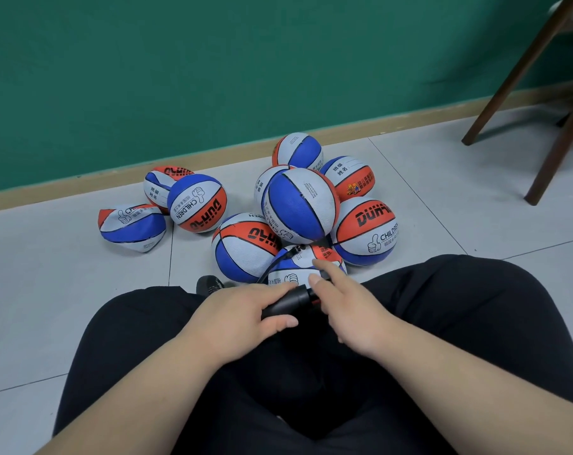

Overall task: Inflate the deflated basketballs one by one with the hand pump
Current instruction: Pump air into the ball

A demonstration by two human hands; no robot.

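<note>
Black hand pump (286,302) lying across the lap between the knees, barrel angled up toward the right. Left hand (242,318) wrapped around the barrel, grip clamped on it, thumb on the near side and fingers over the top. Right hand (351,310) at the pump's far end where a bit of red shows, fingers spread and loose, grip apart; possibly touching the handle, though the contact point hides behind the fingers. Thin black hose (277,262) curving from the pump up to a connector on the nearest basketball (303,264), a partly collapsed red, white and blue ball resting on the floor just beyond the knees. Behind it, touching, a pile of matching balls: a round blue-faced ball (300,205) perched on top, a red-banded one (245,246) to its left, another with "CHILDREN" lettering (365,229) to its right, and two more (297,150) (349,175) farther back near the wall. Apart on the left, a second cluster: a round ball (197,202), a crumpled one behind it (162,185), and a flattened, folded one (132,226) lying alone. No boxes, bags or bins anywhere; everything loose on the grey tiled floor (65,274). Green wall (213,60) with a tan skirting strip behind, dark wooden chair legs (521,73) at the upper right, black trousers (459,307) filling the foreground, a dark shoe tip (209,284) by the left knee.
</note>
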